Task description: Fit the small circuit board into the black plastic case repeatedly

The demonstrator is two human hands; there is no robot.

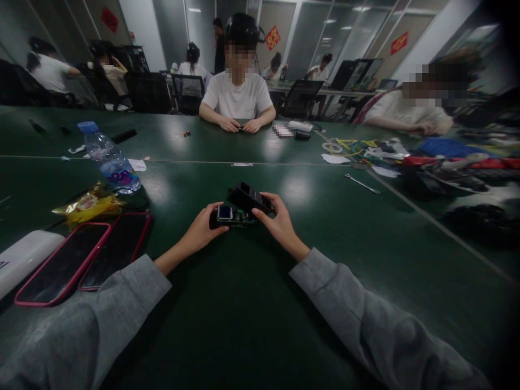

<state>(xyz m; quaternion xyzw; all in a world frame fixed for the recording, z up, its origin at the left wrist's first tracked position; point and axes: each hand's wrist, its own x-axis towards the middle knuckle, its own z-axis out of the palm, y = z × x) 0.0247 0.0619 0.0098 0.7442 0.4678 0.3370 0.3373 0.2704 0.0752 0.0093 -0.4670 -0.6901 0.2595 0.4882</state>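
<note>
My left hand [207,225] grips the left end of a small circuit board with a screen [226,213], thumb in front and fingers behind. Green board and small parts show to the right of the screen. In my right hand [278,219] is a black plastic cover [247,196], pinched at its right end. It is tilted, its left end raised above and behind the board, with a rectangular opening in that end. Whether the cover's right end touches the board I cannot tell. Both things are over the green table [252,303] in front of me.
On the left are a water bottle [111,160], a yellow wrapper [87,205], two red-edged phones [67,265] and a white object [24,260]. A wrench [361,184] and a heap of cables [365,149] lie to the right. A person [238,86] sits opposite.
</note>
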